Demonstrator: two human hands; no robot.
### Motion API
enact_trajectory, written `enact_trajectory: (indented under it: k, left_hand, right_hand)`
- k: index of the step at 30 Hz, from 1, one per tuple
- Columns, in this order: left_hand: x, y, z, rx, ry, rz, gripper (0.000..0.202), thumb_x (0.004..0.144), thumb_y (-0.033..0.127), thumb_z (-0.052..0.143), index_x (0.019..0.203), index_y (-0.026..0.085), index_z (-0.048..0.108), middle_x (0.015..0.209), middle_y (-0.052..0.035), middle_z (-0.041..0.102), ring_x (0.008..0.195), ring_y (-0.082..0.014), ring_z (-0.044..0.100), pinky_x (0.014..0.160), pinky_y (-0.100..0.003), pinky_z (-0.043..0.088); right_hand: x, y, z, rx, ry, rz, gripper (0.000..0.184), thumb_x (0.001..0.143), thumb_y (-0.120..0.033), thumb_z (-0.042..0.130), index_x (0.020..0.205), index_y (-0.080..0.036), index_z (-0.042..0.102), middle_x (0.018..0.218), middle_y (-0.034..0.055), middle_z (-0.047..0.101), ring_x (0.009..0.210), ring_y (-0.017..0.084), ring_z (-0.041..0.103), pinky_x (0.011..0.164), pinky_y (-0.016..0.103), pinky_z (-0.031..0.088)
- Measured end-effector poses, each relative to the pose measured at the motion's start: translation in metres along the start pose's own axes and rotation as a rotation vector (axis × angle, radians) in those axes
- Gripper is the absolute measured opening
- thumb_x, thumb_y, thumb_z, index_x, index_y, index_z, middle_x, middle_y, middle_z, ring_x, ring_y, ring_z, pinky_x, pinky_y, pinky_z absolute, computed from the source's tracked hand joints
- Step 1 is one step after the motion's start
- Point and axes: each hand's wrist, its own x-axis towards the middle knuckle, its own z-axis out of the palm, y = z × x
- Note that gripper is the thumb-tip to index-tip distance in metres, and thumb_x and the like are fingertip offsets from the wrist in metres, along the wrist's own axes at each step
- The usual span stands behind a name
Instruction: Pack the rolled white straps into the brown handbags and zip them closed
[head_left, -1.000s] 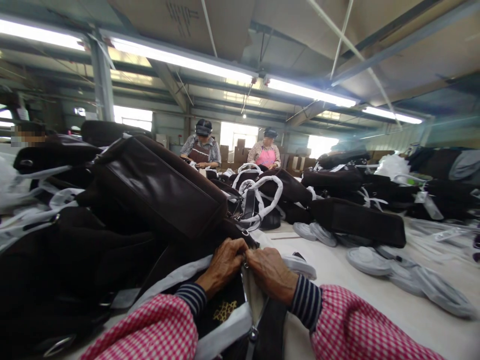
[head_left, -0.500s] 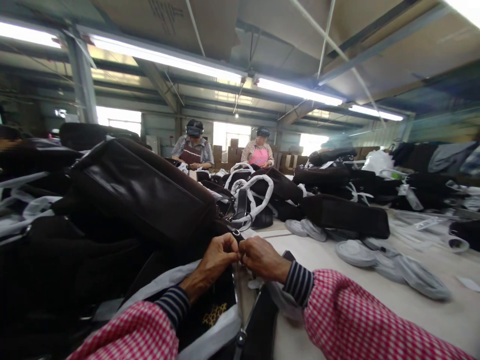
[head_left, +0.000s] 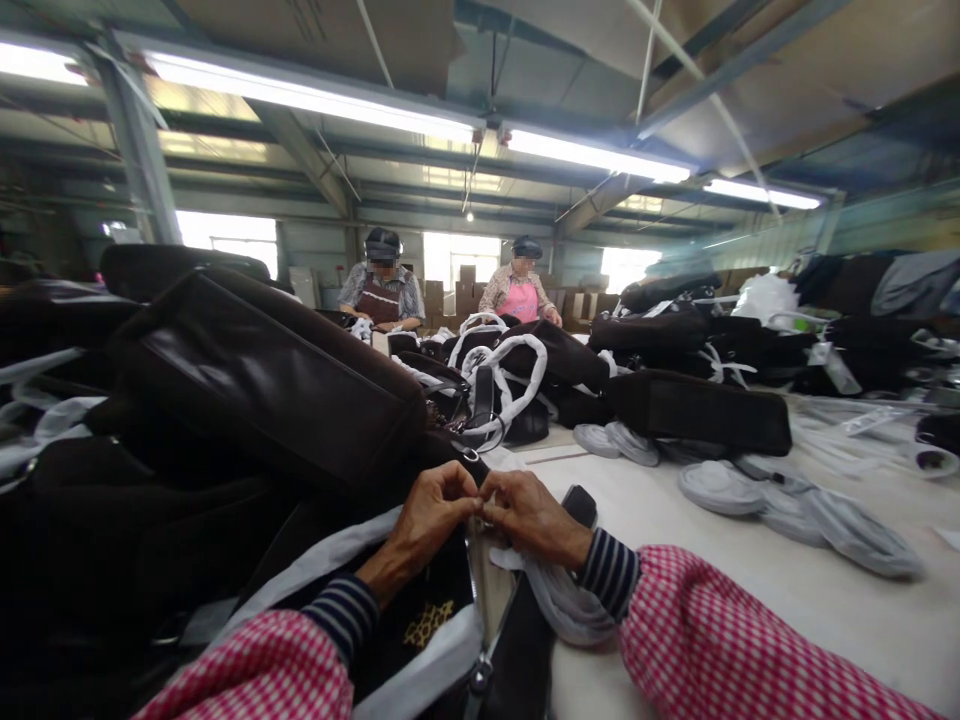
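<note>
My left hand (head_left: pixel 427 515) and my right hand (head_left: pixel 529 515) meet fingertip to fingertip over the open top of a dark brown bag (head_left: pixel 442 620) that lies in front of me. Both hands are closed in a pinch on something small at the bag's top edge, which I cannot make out. A grey-white wrapped strap (head_left: pixel 559 600) trails under my right wrist. The bag's lining shows a gold leopard print (head_left: pixel 429 622). Red-checked sleeves with striped cuffs cover both my arms.
A heap of dark brown bags (head_left: pixel 262 370) rises at my left. More bags with white-wrapped handles (head_left: pixel 510 385) lie across the white table (head_left: pixel 750 590), with coils of grey wrapped straps (head_left: pixel 787 510) on the right. Two people (head_left: pixel 382 290) work at the far end.
My hands stay pinched together at the bag's top and have risen slightly. The grey-white strap now shows looped under my right wrist. The view has shifted a little.
</note>
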Motion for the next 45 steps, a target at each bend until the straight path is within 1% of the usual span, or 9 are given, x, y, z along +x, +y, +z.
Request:
enact_trajectory:
  k: [4, 9, 13, 17, 22, 27, 33, 41, 45]
  left_hand:
    - [-0.004, 0.013, 0.001, 0.035, 0.002, 0.001, 0.034, 0.074, 0.043, 0.077, 0.065, 0.016, 0.058, 0.056, -0.0011, 0.065, 0.050, -0.0117, 0.053, 0.050, -0.022, 0.041]
    - [-0.009, 0.025, 0.008, 0.001, -0.057, 0.021, 0.046, 0.077, 0.055, 0.073, 0.059, 0.018, 0.053, 0.049, 0.0005, 0.057, 0.047, -0.0114, 0.050, 0.050, -0.023, 0.041]
    - [-0.005, 0.021, 0.003, -0.024, -0.005, 0.024, 0.038, 0.082, 0.051, 0.068, 0.073, 0.016, 0.060, 0.068, -0.0016, 0.065, 0.064, -0.0140, 0.059, 0.061, -0.025, 0.050]
    - [0.000, 0.009, -0.004, 0.024, -0.001, -0.044, 0.027, 0.079, 0.039, 0.068, 0.094, 0.016, 0.066, 0.090, -0.0042, 0.069, 0.073, -0.0157, 0.060, 0.051, -0.021, 0.042]
    - [-0.002, -0.003, -0.002, 0.057, -0.259, -0.039, 0.018, 0.068, 0.018, 0.072, 0.086, 0.014, 0.074, 0.081, -0.0023, 0.071, 0.077, -0.0158, 0.062, 0.070, -0.023, 0.047]
    - [0.000, -0.014, -0.002, 0.052, -0.226, -0.077, 0.026, 0.075, 0.038, 0.076, 0.080, 0.012, 0.073, 0.067, -0.0011, 0.064, 0.055, -0.0108, 0.050, 0.052, -0.022, 0.037]
    - [0.002, -0.010, -0.005, 0.037, -0.215, -0.099, 0.037, 0.072, 0.048, 0.080, 0.078, 0.011, 0.074, 0.068, -0.0024, 0.065, 0.054, -0.0092, 0.047, 0.051, -0.021, 0.033]
    - [-0.005, 0.005, 0.001, -0.003, -0.314, -0.091, 0.034, 0.064, 0.044, 0.084, 0.064, 0.012, 0.073, 0.071, -0.0065, 0.069, 0.067, -0.0166, 0.057, 0.066, -0.029, 0.042]
    - [-0.004, -0.002, 0.001, 0.028, -0.283, -0.084, 0.024, 0.067, 0.036, 0.080, 0.065, 0.013, 0.075, 0.062, -0.0019, 0.063, 0.061, -0.0134, 0.051, 0.063, -0.027, 0.037]
  right_hand:
    - [0.005, 0.003, 0.003, -0.039, 0.034, -0.052, 0.016, 0.077, -0.009, 0.064, 0.091, -0.016, 0.071, 0.062, -0.0052, 0.057, 0.058, 0.010, 0.051, 0.058, 0.022, 0.034]
    - [0.014, 0.007, 0.010, 0.128, -0.099, -0.144, 0.013, 0.079, -0.012, 0.060, 0.076, -0.015, 0.073, 0.066, -0.0017, 0.063, 0.062, 0.011, 0.054, 0.058, 0.022, 0.036]
    - [0.012, 0.007, 0.010, 0.169, -0.015, -0.146, 0.012, 0.080, -0.014, 0.060, 0.070, -0.014, 0.067, 0.061, -0.0025, 0.058, 0.057, 0.009, 0.050, 0.054, 0.021, 0.033]
    - [0.005, 0.008, 0.006, 0.277, 0.023, -0.030, 0.008, 0.079, -0.013, 0.058, 0.075, -0.014, 0.066, 0.061, -0.0023, 0.061, 0.051, 0.009, 0.051, 0.050, 0.019, 0.035]
    - [-0.004, 0.011, 0.003, 0.336, 0.052, 0.005, 0.006, 0.078, -0.013, 0.058, 0.076, -0.015, 0.064, 0.059, -0.0036, 0.060, 0.045, 0.008, 0.050, 0.045, 0.018, 0.035]
    - [-0.004, 0.016, 0.002, 0.446, 0.046, 0.031, 0.004, 0.077, -0.017, 0.061, 0.078, -0.015, 0.064, 0.059, -0.0032, 0.061, 0.042, 0.008, 0.050, 0.041, 0.017, 0.037]
    - [0.003, 0.015, 0.001, 0.606, 0.025, 0.054, 0.009, 0.074, -0.019, 0.061, 0.082, -0.016, 0.059, 0.058, -0.0032, 0.062, 0.040, 0.010, 0.052, 0.039, 0.019, 0.040]
    - [0.008, 0.018, 0.010, 0.623, 0.037, 0.056, 0.014, 0.069, -0.013, 0.054, 0.081, -0.017, 0.059, 0.054, -0.0058, 0.058, 0.039, 0.009, 0.051, 0.040, 0.018, 0.038]
    - [0.004, 0.013, 0.001, 0.606, 0.078, 0.124, 0.013, 0.071, -0.016, 0.056, 0.084, -0.017, 0.059, 0.055, -0.0049, 0.060, 0.043, 0.010, 0.053, 0.043, 0.019, 0.039]
